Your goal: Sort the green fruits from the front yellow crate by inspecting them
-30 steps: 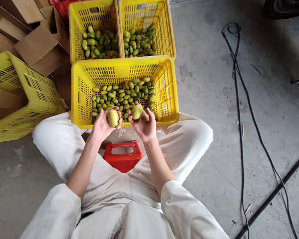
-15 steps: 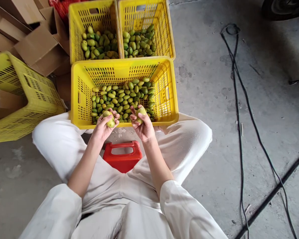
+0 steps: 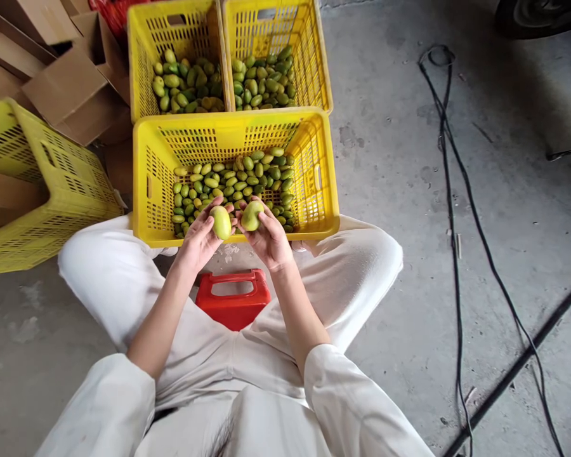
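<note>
My left hand (image 3: pixel 200 238) is curled round a yellow-green oval fruit (image 3: pixel 221 223), which looks like a small mango. A similar, slightly greener mango-like fruit (image 3: pixel 252 216) sits in my right hand (image 3: pixel 269 237), held by thumb and fingers. Both hands are close together over the near rim of a yellow plastic crate (image 3: pixel 235 239). Inside that crate lie many small green and yellowish fruits (image 3: pixel 231 181), heaped towards the near side and middle. The lower fingers of each hand are partly hidden behind the fruit.
Two more yellow crates (image 3: pixel 178 19) with green fruit stand behind the near one. Another yellow crate (image 3: pixel 78 178) lies at left beside cardboard boxes (image 3: pixel 73 95). A red plastic stool (image 3: pixel 233 311) is beneath me. Black cables (image 3: pixel 461 165) run over the concrete floor at right.
My hands have come closer together, each with its fruit. The fruits now show different sides, turned in the fingers. The whole view has shifted slightly.
</note>
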Demonstrator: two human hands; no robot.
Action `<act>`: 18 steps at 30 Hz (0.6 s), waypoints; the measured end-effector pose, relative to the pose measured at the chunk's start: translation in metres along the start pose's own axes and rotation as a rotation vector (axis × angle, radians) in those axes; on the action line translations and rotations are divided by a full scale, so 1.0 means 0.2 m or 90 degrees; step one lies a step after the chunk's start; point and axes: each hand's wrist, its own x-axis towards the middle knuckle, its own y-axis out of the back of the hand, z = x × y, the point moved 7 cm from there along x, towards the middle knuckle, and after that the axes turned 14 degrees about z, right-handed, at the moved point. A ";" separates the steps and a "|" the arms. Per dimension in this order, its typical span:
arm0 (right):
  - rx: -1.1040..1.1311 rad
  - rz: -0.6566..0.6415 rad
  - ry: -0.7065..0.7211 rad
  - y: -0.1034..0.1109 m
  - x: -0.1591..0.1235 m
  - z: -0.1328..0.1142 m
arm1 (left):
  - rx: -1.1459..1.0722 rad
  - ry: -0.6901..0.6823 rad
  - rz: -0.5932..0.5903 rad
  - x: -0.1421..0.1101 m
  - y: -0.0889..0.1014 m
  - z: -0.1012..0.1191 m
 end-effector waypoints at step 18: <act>0.014 -0.007 0.015 -0.01 0.01 -0.01 | -0.008 -0.004 0.011 -0.01 -0.02 -0.02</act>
